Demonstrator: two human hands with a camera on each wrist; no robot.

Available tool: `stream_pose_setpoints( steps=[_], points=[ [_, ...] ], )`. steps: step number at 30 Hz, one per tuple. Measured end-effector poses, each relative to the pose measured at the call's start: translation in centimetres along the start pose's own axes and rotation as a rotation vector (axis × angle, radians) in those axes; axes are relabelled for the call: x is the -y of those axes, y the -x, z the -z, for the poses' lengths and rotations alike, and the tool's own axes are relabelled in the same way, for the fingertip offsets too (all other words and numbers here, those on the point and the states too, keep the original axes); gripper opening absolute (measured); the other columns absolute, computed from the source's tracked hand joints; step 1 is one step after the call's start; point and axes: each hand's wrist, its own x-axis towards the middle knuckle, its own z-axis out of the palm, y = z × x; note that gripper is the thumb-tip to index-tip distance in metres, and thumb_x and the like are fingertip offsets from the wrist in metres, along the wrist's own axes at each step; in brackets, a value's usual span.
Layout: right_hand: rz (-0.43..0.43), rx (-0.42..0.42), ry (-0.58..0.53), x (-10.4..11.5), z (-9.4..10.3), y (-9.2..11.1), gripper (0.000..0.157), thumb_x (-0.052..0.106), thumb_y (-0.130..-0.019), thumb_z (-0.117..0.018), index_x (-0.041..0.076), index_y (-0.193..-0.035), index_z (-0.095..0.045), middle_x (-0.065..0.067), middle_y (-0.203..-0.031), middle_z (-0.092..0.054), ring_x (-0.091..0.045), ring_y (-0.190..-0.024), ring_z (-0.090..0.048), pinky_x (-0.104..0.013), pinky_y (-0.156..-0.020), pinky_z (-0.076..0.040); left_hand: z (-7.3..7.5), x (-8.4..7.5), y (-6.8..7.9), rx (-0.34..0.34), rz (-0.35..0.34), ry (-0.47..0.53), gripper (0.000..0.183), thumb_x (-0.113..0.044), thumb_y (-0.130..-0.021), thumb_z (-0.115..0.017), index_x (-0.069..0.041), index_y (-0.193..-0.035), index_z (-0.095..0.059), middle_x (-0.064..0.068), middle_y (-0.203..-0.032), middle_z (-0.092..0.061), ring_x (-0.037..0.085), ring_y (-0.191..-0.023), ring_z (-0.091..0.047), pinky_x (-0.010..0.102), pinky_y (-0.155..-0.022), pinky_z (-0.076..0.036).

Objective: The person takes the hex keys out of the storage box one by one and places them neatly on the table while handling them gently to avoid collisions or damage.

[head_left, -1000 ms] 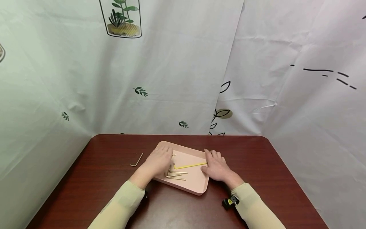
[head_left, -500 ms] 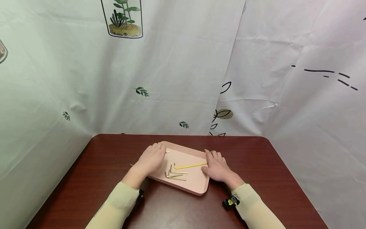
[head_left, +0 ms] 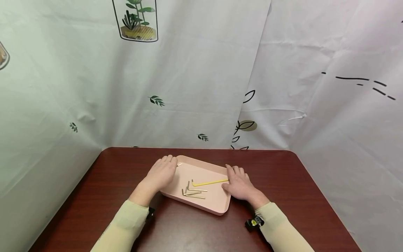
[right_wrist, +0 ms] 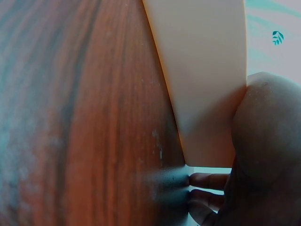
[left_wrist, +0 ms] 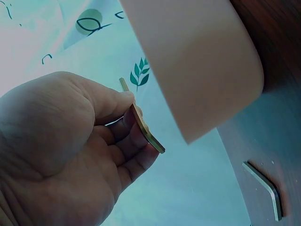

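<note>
My left hand [head_left: 160,174] is over the left edge of a pink tray [head_left: 217,206]. Between thumb and fingers it pinches a brass-coloured hex key [left_wrist: 141,123], whose end also pokes out past the hand in the head view. A similar L-shaped hex key [left_wrist: 270,187] lies on the table near the tray's corner; the left arm hides it in the head view. My right hand [head_left: 240,184] grips the tray's right rim, thumb on the inside. In the tray lie several brass hex keys [head_left: 194,197] and a longer yellow hex key [head_left: 209,182].
The tray sits at an angle on a dark red wooden table [head_left: 270,175]. White printed cloth [head_left: 189,70] hangs behind the table and along both sides.
My left hand has moved left across the tray to its left edge, carrying the hex key and covering the one on the table. The right hand and tray have stayed put.
</note>
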Motion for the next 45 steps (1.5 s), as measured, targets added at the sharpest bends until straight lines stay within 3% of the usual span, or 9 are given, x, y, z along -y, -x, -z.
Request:
stream_pose_setpoints(
  steps=[10, 16, 36, 45],
  points=[
    [0.001, 0.021, 0.003, 0.3, 0.3, 0.2, 0.085, 0.032, -0.097, -0.070, -0.002, -0.167, -0.038, -0.027, -0.149, -0.051, -0.047, -0.136, -0.044, -0.066, -0.105, -0.040, 0.3, 1.5, 0.7, 0.000, 0.022, 0.009, 0.009, -0.005, -0.114, -0.051, -0.001, -0.107, -0.056, 0.013, -0.098, -0.053, 0.035, -0.095, -0.056, 0.054, -0.090, -0.051],
    [0.003, 0.010, -0.001, 0.2, 0.2, 0.1, 0.084, 0.031, -0.097, -0.071, -0.002, -0.167, -0.038, -0.027, -0.149, -0.051, -0.047, -0.136, -0.043, -0.068, -0.104, -0.039, 0.5, 2.3, 1.0, 0.008, 0.048, 0.029, 0.011, 0.002, -0.110, -0.047, -0.002, -0.102, -0.053, 0.013, -0.097, -0.052, 0.036, -0.095, -0.055, 0.054, -0.089, -0.051],
    [0.008, 0.004, -0.008, -0.3, -0.3, 0.0, 0.084, 0.031, -0.096, -0.072, -0.003, -0.166, -0.039, -0.027, -0.149, -0.051, -0.047, -0.136, -0.044, -0.069, -0.107, -0.038, 0.2, 5.4, 1.5, 0.010, 0.109, 0.016, 0.013, 0.008, -0.104, -0.054, -0.002, -0.096, -0.051, 0.013, -0.091, -0.053, 0.036, -0.088, -0.057, 0.053, -0.082, -0.053],
    [0.018, -0.014, -0.022, -0.7, -0.6, 0.0, 0.084, 0.033, -0.096, -0.073, -0.002, -0.166, -0.040, -0.026, -0.148, -0.051, -0.047, -0.136, -0.045, -0.069, -0.105, -0.039, -0.1, 6.4, 1.7, 0.039, 0.168, 0.028, 0.014, 0.002, -0.099, -0.068, 0.000, -0.101, -0.054, 0.017, -0.096, -0.058, 0.040, -0.092, -0.061, 0.057, -0.088, -0.054]
  ],
)
